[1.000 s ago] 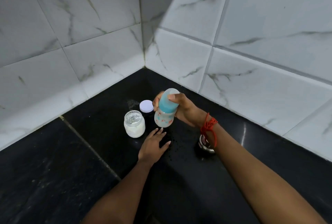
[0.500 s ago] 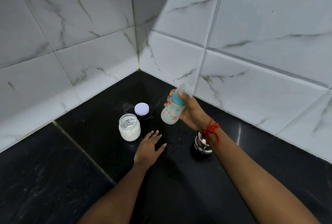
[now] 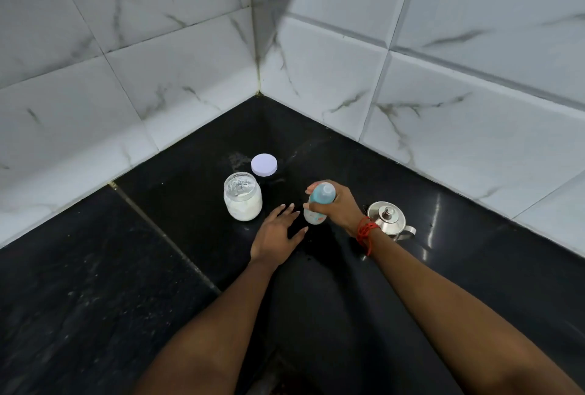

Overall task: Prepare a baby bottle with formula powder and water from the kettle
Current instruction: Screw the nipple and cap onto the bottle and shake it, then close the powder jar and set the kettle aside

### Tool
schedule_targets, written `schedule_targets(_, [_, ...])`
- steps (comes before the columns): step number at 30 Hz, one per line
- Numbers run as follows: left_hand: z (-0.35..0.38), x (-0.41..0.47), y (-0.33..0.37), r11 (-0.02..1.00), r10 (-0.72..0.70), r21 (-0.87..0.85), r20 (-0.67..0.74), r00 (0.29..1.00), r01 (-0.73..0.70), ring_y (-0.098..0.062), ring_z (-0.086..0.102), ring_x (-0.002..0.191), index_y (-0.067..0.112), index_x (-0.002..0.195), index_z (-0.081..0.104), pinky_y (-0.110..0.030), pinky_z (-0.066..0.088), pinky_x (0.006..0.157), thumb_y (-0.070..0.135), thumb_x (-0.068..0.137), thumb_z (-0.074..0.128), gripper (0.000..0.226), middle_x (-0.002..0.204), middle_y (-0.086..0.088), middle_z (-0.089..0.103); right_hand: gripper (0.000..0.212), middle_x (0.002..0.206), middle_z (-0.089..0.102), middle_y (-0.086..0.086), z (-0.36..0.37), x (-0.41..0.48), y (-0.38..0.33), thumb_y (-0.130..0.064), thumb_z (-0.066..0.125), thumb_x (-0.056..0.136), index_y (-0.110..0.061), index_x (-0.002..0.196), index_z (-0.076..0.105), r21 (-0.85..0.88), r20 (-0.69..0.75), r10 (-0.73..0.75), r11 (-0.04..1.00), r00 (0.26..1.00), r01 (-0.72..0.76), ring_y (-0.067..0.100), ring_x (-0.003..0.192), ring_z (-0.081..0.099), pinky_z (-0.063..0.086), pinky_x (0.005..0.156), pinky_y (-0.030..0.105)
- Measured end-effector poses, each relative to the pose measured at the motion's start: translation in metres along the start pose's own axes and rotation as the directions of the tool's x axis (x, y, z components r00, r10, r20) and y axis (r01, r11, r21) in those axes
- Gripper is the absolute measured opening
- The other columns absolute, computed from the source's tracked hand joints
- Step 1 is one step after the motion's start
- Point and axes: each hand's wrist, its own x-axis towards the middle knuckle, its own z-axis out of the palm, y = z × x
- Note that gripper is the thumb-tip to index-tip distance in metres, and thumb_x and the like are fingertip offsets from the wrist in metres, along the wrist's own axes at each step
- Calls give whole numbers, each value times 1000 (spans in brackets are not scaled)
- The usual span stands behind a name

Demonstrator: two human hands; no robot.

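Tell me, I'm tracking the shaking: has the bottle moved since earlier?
Yes. Against the jar, the bottle has come down toward the counter, right hand gripping it.

Dim, even light — wide-angle bowing

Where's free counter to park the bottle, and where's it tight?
Free: counter left of the jar, toward the left wall; back corner behind the lid; strip right of the kettle. Tight: between jar and kettle, where left hand is spread, right hand grips the bottle.
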Motion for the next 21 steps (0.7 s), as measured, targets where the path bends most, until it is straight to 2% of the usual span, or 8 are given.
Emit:
schedule_targets(10, [-1,0,2,1000,10,8,13,1000,-10,-9,20,158,22,153,50,-31,25,129,50,102,57,59,165,7,39,49,110,72,12,1,-3,8,-5,90,66,-4,110,67,-21,29,12,1000,1000,-12,18,99,70,59,90,39])
schedule_targets(13, [-5,0,2,1000,16,-6,27,1000,-16,-9,19,158,21,154,49,-31,24,129,48,102,57,58,165,7,39,55,112,71,4,3,-7,1,-21,91,66,-15,116,67,33,8,59,998,998,-60,14,100,70,59,91,38])
schedule_targets(15, [-9,-4,0,1000,20,-17,30,999,-20,-11,21,158,20,153,50,-31,24,129,45,103,58,56,165,6,40,52,113,70,0,6,-7,-7,-31,87,70,-19,116,67,74,-39,67,995,997,-64,14,102,69,58,93,38])
schedule_targets(18, [-21,-25,-5,997,-21,-73,-63,998,16,-15,37,150,19,146,59,-33,33,124,38,102,62,48,156,4,52,41,110,73,2,14,-6,-36,-35,81,79,-15,112,69,51,-61,14,999,998,-11,16,104,70,56,96,38])
schedule_targets(21, [-19,-37,-7,997,11,-75,-146,989,-22,-16,56,128,17,129,71,-35,49,106,32,101,65,32,130,2,69,28,99,75,-1,6,5,-54,-32,77,83,-13,102,72,-43,-173,-117,993,978,111,9,95,71,57,90,28])
